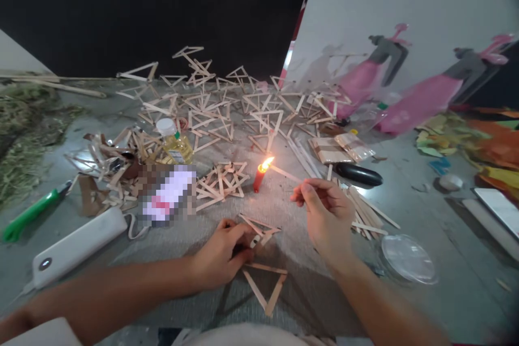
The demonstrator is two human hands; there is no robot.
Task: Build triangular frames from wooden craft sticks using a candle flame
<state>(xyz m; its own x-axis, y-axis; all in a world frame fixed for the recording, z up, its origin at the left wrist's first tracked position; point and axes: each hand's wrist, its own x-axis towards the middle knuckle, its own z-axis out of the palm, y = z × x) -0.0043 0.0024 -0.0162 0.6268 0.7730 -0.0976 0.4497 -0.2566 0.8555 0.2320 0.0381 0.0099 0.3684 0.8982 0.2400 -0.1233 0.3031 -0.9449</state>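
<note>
My right hand pinches a thin wooden stick between thumb and fingers. The stick's far end reaches the flame of a short red candle standing on the floor. Beside the candle, nearer me, my left hand is closed, its fingertips on a small triangle of wooden sticks; a pale bit with a dark spot shows at the fingertips. Just below lies another stick triangle, flat on the surface. Loose sticks are piled right of my right hand.
Many stick triangles spread across the back. Left are a blurred-out phone, a white power bank, a green-handled tool and a bottle of yellow liquid. Right are a clear plastic lid, a black object and pink spray bottles.
</note>
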